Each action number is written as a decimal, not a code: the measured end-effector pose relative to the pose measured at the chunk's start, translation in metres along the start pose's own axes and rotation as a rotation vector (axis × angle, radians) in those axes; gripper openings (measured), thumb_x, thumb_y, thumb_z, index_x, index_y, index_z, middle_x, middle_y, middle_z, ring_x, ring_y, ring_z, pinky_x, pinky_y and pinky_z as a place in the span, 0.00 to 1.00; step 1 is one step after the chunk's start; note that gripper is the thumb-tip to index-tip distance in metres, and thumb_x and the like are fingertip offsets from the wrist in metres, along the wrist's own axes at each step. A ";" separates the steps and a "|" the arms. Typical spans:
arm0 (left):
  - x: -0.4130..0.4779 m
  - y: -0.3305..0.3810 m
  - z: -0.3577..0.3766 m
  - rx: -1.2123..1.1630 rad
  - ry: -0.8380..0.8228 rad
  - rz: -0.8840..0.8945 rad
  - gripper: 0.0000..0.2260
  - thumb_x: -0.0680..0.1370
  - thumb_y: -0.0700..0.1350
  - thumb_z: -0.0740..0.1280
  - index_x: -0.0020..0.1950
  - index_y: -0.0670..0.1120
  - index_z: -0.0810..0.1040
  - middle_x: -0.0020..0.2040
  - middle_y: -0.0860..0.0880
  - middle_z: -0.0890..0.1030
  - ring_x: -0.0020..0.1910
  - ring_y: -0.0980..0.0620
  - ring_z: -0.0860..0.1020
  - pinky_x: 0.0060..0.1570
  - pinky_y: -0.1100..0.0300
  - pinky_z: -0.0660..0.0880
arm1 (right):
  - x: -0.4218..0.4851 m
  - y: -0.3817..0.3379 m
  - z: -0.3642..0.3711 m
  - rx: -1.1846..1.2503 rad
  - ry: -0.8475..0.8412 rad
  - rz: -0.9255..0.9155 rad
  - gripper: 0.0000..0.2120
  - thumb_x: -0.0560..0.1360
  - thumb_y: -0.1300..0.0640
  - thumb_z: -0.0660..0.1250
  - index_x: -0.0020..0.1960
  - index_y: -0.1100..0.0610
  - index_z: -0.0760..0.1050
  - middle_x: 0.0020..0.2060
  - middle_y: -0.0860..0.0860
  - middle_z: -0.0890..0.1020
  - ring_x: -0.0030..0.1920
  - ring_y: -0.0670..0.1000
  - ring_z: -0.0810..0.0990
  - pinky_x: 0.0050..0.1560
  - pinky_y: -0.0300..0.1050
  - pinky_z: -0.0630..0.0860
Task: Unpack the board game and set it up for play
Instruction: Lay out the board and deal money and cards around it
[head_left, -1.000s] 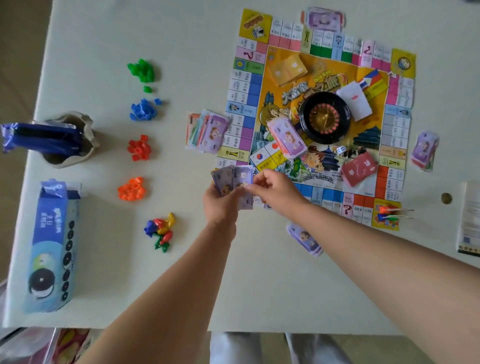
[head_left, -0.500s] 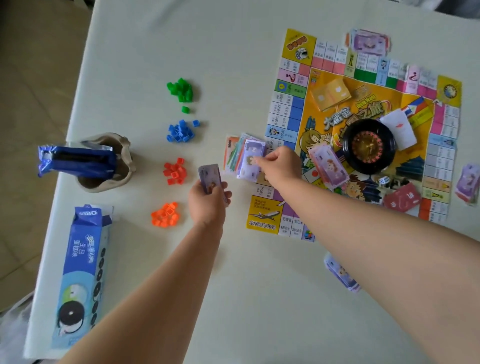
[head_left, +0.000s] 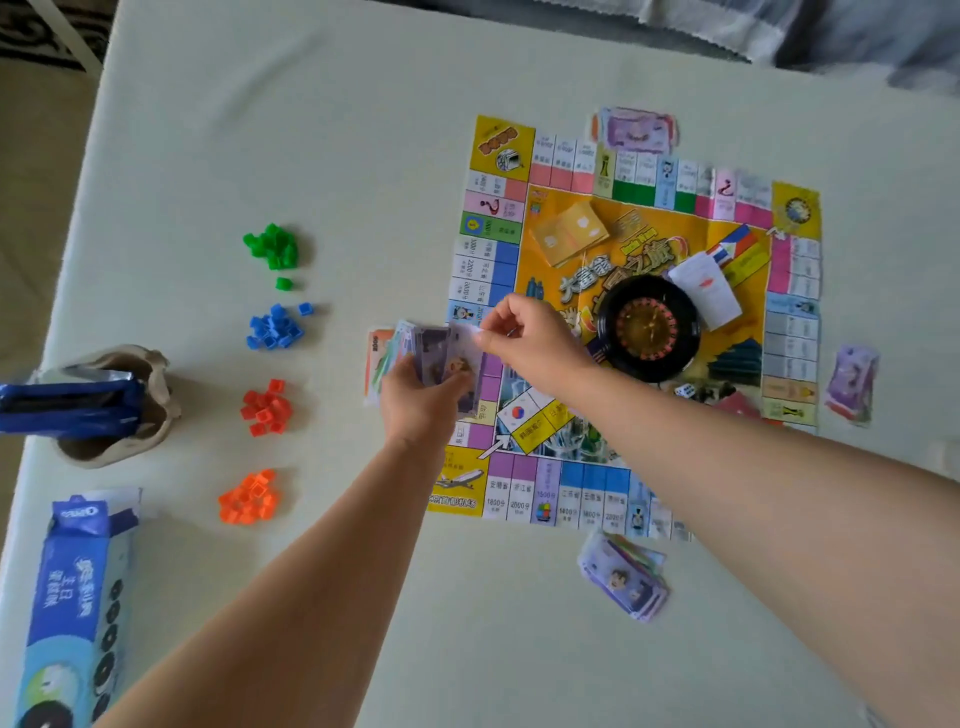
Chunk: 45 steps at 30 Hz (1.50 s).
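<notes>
Fingers (head_left: 511, 317) of right hand (head_left: 527, 338) pinch top note (head_left: 469, 332) off wad (head_left: 441, 361) left hand (head_left: 418, 402) grips; peel singly onto board (head_left: 493, 156)'s 9 o'clock pile (head_left: 376, 353).

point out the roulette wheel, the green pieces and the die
roulette wheel (head_left: 647, 327), head view, on its gold centre
green pieces (head_left: 272, 247), head view, middle of the heap
die (head_left: 684, 389), head view, on its white top face

A blue biscuit box (head_left: 72, 597) is laid at the left edge of the counter (head_left: 311, 130), with a blue wrapper (head_left: 67, 402) lodged in a beige pot (head_left: 163, 410) beyond it.
</notes>
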<state>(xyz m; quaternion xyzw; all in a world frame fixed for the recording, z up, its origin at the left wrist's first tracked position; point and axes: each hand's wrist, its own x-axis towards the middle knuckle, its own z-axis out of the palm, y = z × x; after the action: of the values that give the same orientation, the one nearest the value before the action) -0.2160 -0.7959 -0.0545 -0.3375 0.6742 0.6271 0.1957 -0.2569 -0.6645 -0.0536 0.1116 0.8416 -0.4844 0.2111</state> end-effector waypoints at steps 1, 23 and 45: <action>0.000 0.006 0.007 0.015 0.008 0.013 0.08 0.70 0.34 0.72 0.43 0.46 0.78 0.41 0.45 0.82 0.39 0.46 0.80 0.40 0.56 0.79 | 0.003 0.003 -0.011 -0.013 0.008 0.004 0.05 0.73 0.59 0.71 0.41 0.55 0.74 0.35 0.45 0.77 0.36 0.46 0.74 0.42 0.43 0.73; 0.092 0.115 0.236 -0.082 0.089 0.066 0.11 0.74 0.32 0.60 0.41 0.46 0.77 0.33 0.51 0.81 0.30 0.54 0.79 0.33 0.62 0.77 | 0.164 0.088 -0.242 0.320 0.305 0.217 0.04 0.75 0.57 0.69 0.44 0.57 0.78 0.36 0.49 0.82 0.24 0.41 0.73 0.25 0.32 0.69; 0.038 0.100 0.346 0.333 -0.179 0.106 0.02 0.74 0.42 0.71 0.43 0.47 0.79 0.38 0.46 0.82 0.36 0.49 0.79 0.36 0.59 0.76 | 0.107 0.146 -0.282 0.264 0.272 0.073 0.08 0.72 0.59 0.73 0.48 0.61 0.79 0.35 0.49 0.77 0.39 0.49 0.74 0.41 0.41 0.70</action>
<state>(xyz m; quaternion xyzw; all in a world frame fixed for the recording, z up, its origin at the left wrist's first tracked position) -0.3677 -0.4672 -0.0570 -0.2073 0.7654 0.5437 0.2749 -0.3640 -0.3493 -0.0910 0.2330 0.7869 -0.5632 0.0963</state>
